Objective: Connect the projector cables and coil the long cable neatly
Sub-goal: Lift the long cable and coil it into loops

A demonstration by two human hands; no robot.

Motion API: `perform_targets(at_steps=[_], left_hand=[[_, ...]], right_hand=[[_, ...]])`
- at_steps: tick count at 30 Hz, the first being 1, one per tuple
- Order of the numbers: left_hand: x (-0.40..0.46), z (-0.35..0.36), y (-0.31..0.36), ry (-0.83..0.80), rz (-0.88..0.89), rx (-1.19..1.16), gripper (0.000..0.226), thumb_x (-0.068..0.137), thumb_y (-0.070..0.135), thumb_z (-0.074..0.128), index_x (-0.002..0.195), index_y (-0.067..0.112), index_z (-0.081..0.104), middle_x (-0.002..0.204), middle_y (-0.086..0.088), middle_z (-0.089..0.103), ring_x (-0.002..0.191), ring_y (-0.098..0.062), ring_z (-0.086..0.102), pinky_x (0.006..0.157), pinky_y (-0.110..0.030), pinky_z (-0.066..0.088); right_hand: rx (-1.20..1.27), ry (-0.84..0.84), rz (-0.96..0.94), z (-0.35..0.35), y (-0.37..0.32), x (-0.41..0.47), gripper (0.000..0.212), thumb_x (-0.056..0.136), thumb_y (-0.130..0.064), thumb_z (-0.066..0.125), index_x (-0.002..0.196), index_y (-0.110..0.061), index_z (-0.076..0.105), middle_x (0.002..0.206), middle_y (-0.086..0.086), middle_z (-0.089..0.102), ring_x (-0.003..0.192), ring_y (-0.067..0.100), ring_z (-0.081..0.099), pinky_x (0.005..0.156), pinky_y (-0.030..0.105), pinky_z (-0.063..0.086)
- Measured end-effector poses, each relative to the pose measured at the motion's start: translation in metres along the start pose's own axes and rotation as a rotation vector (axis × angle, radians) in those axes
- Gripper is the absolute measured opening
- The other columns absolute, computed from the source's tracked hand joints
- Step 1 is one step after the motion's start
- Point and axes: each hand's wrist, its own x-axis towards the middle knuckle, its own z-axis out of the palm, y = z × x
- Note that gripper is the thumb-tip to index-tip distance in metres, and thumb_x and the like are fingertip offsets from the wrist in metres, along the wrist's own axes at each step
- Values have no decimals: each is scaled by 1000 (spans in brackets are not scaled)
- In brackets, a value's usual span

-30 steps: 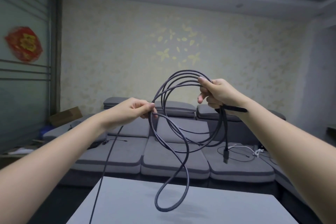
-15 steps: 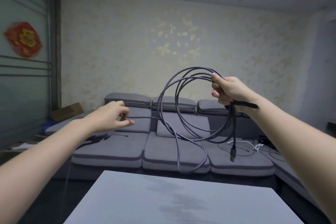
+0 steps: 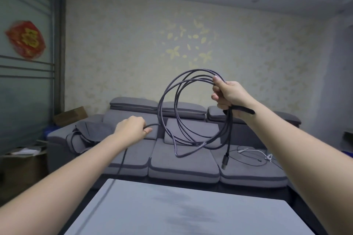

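A long dark braided cable (image 3: 165,99) hangs in several loops in the air in front of the sofa. My right hand (image 3: 228,95) grips the top of the coil, held high at the right, with a dark strap sticking out past the wrist. One plug end (image 3: 225,161) dangles straight down from that hand. My left hand (image 3: 131,129) is lower and to the left, closed on the free run of the cable, which leaves the coil sideways, passes through the fist and drops down toward the table's left edge.
A pale table (image 3: 183,210) fills the foreground below my arms. Behind it stands a grey sectional sofa (image 3: 183,160) with thin cables (image 3: 250,155) lying on its right seat and a dark bag at its left end. A cardboard box (image 3: 70,115) sits at the left.
My left hand has slid left and down along the cable, away from the coil. The low hanging loop has been drawn up off the table. My right hand rose slightly.
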Motion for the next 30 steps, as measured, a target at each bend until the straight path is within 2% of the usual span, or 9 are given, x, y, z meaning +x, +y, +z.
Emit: perform_targets(at_steps=[4,7,9,15,18,21,24,27,30], left_hand=[[2,-12,23,-50,-27,-181,28,72,43,75,67,20,59,68,5,58,71,-20,57,63,-23,42],[-2,-19,29,-246,29,-665,7,78,6,67,74,12,68,57,2,62,50,-11,62,44,-13,42],[-7,-18,25,-361,100,-891,17,85,-3,57,91,5,71,70,-5,67,59,-10,62,50,-13,46],[-12,-3,-9,-267,83,-599,36,82,51,65,89,16,71,72,0,59,68,-11,47,63,-24,36],[-12,2,-26,-304,53,-551,19,83,41,67,88,22,67,80,8,64,73,-4,57,66,-13,43],[-14,2,-36,-417,59,-680,29,78,30,69,105,22,64,106,-5,59,85,-11,56,95,-34,41],[-17,1,-32,-423,100,-771,45,65,48,76,92,13,65,92,1,62,79,-8,54,80,-22,40],[-15,1,-23,-301,96,-731,42,86,46,63,76,5,62,57,15,51,46,3,43,48,-11,31],[-13,0,-21,-188,138,-745,19,94,17,56,86,5,69,78,1,66,52,11,52,46,-2,34]], right_hand=[[-6,28,21,14,7,4,41,98,-40,44,65,-16,43,41,-1,50,26,7,22,32,12,17],[13,51,30,18,8,5,41,98,-40,44,64,-17,43,40,-2,50,26,7,22,33,12,17],[18,57,37,17,7,5,41,98,-40,45,64,-17,44,40,-2,50,27,7,22,33,12,17],[16,32,63,3,4,2,41,98,-40,45,64,-17,43,42,-2,49,26,6,21,32,12,17],[-9,10,63,-1,4,0,42,98,-41,44,63,-17,43,43,-2,49,26,6,21,33,13,17],[-17,9,66,-2,5,-1,43,98,-41,44,63,-17,42,43,-2,49,26,6,22,33,12,17],[-21,13,67,0,5,0,43,98,-41,44,62,-17,43,43,-2,49,26,6,22,32,13,17],[-35,6,62,2,5,0,42,98,-41,45,63,-17,43,44,-1,49,27,7,22,33,14,17],[-73,4,47,4,5,-1,41,97,-42,46,64,-17,44,43,-1,49,29,9,24,35,15,17]])
